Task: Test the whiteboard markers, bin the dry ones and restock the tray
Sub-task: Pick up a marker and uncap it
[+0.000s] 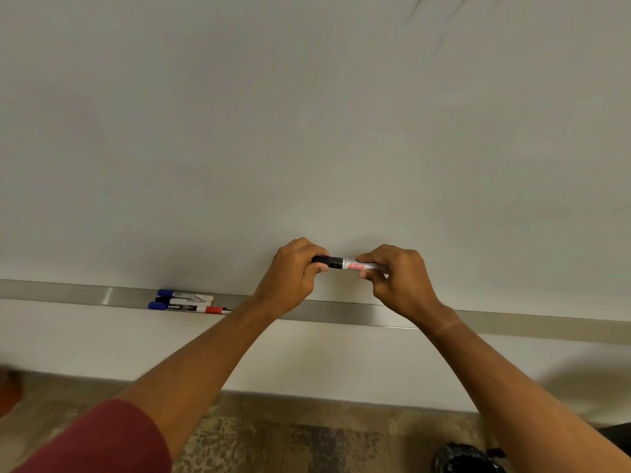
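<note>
I hold a black-capped white marker [345,264] level in front of the whiteboard [307,131], just above the metal tray [341,310]. My left hand [293,271] grips the black cap end. My right hand [396,278] pinches the white barrel with the red label. The cap sits on the marker. On the tray to the left lie several markers [186,302]: two with blue caps, one with a black cap and a red-capped one partly hidden behind my left forearm.
The whiteboard fills the upper view, with faint streaks at the top right. Below the tray is a pale wall, then a speckled floor. A black bag-lined bin [467,457] shows at the bottom right. An orange-brown object [8,392] sits at the left edge.
</note>
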